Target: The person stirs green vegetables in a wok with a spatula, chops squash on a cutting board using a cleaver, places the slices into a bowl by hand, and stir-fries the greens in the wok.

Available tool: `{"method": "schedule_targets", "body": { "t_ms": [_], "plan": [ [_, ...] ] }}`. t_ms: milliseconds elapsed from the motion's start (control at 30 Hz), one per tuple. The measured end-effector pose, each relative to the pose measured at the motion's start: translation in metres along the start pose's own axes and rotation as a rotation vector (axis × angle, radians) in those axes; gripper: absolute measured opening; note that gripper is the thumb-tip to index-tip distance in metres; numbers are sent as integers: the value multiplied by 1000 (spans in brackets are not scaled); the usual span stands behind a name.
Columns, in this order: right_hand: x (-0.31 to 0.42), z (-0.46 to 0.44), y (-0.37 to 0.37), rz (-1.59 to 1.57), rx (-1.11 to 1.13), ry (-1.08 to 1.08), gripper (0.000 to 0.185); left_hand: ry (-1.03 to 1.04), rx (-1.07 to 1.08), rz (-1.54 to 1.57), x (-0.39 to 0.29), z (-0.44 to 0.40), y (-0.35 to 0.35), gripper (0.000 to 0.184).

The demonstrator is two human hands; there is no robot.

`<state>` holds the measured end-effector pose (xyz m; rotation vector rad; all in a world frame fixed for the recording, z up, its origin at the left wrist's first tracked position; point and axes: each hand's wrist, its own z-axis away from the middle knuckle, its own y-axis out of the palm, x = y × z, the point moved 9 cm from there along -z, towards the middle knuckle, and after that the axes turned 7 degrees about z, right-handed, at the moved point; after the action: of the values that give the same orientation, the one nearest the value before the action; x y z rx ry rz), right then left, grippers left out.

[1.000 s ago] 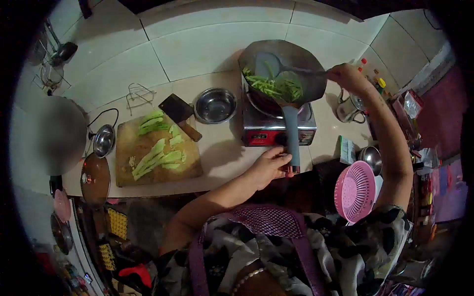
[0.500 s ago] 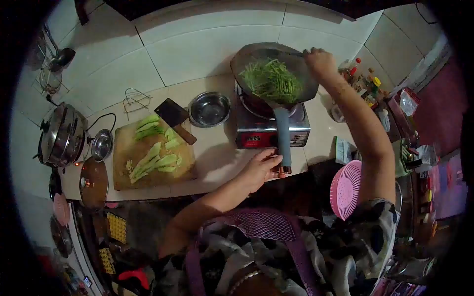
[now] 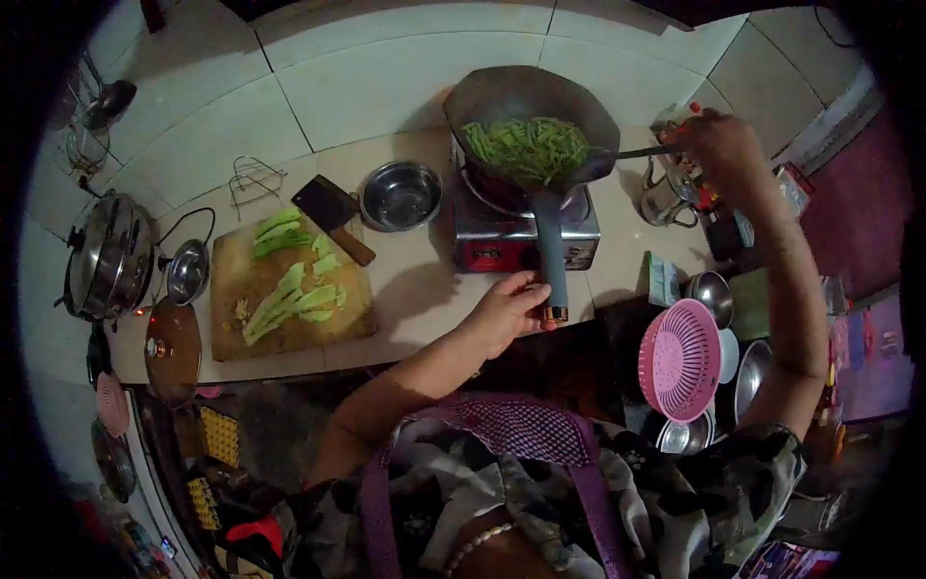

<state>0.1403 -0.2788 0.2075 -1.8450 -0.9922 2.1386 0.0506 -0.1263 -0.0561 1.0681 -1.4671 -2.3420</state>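
Note:
My left hand [image 3: 513, 311] is closed round the lower end of the grey handle of a dark wok [image 3: 468, 96]. The wok rests on a portable stove [image 3: 526, 253], and chopped green vegetables [image 3: 532, 148] lie inside it. To the right of the wok, my right hand [image 3: 719, 145] grips the dark handle of a spatula [image 3: 651, 151]. The spatula's blade is at the right side of the wok, partly among the vegetables.
A cutting board [image 3: 231, 333] with cut green pieces lies left, beside a cleaver [image 3: 326, 205] and metal bowl [image 3: 401, 196]. A metal pitcher [image 3: 666, 198] stands right, near a pink colander [image 3: 679, 360]. An electric pot [image 3: 111, 256] is far left.
My right hand first moved left over the wok's rim, then back right with the spatula. The vegetables, spread out half a second ago, now lie gathered lower in the wok. My left hand keeps its hold.

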Motion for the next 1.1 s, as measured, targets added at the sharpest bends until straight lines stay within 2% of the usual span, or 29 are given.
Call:
{"method": "schedule_targets", "body": {
  "t_ms": [100,133,200,300,400,433,467,533,600,633,733,767,933,967,1067,1100],
  "plan": [
    [55,-19,34,-46,-23,52,28,5,28,5,1,2,2,21],
    [59,-27,53,-57,-157,88,30,8,37,8,1,1,3,21],
    [51,-28,59,-192,-276,177,24,11,17,10,1,3,3,21],
    [4,-16,102,-376,45,437,21,17,-18,-9,-3,6,4,22],
    [-18,-18,125,-358,92,518,24,27,-24,6,-2,7,6,23],
    [-19,-20,138,-461,141,644,23,30,-22,11,-2,7,6,23],
    [-7,-31,166,-627,156,649,25,30,-7,12,-2,8,7,23],
    [25,-59,224,-955,179,638,33,43,22,24,-1,8,6,24],
    [59,-76,213,-1178,166,466,43,41,-30,19,0,8,3,24],
    [67,-83,213,-1249,180,553,33,40,-57,19,0,7,2,24],
    [59,-85,160,-1164,148,375,34,48,-29,-17,-2,6,2,24],
    [50,-80,154,-1198,66,381,32,42,-33,-14,-1,5,2,23],
    [6,-64,83,-1017,-51,272,31,23,-22,-13,0,4,1,23],
    [5,-60,68,-978,-87,238,30,20,-30,-16,0,5,1,23],
    [40,-55,46,-847,118,94,29,13,-38,-24,0,4,1,23],
    [53,-50,42,-638,17,77,23,9,-31,-28,-1,5,1,23]
  ]
}}
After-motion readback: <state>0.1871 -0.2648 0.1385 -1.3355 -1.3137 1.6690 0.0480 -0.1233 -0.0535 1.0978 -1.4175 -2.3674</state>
